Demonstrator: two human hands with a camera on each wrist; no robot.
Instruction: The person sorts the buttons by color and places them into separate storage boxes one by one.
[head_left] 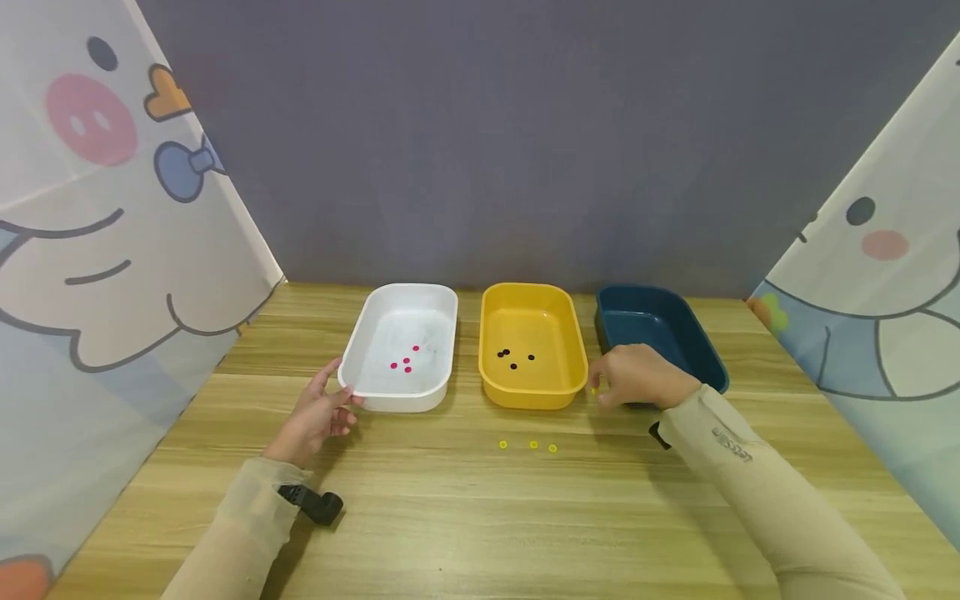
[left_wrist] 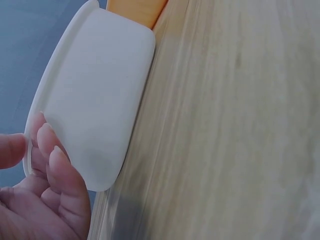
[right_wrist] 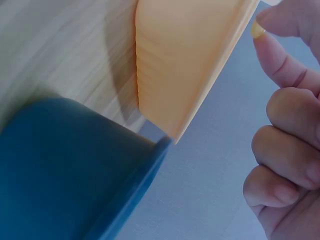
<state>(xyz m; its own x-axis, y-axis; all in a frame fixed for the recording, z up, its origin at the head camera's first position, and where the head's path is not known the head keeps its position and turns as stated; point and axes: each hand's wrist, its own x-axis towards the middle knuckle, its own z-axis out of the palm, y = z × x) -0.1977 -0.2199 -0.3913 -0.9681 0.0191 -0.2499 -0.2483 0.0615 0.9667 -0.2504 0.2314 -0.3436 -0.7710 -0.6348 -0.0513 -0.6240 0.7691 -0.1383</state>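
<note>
My right hand (head_left: pixel 633 377) pinches a small round yellow button (right_wrist: pixel 257 30) between thumb and index finger, its other fingers curled in. It hovers between the yellow tray (head_left: pixel 534 400) and the dark blue tray (head_left: pixel 712 362). At the near left corner of the white tray (head_left: pixel 397 402), my left hand (head_left: pixel 318 417) holds the rim with thumb and forefinger; the remaining fingers curl loosely beside the wall in the left wrist view. Several red buttons (head_left: pixel 407 361) lie in the white tray, and several black buttons (head_left: pixel 513 367) in the yellow one.
Three yellow buttons (head_left: pixel 533 445) lie in a row on the wooden table (head_left: pixel 480 525) before the yellow tray. A grey wall (head_left: pixel 480 150) rises behind the trays, with cartoon-printed cloths at both sides. A black wrist strap (head_left: pixel 311 502) sits on the left sleeve.
</note>
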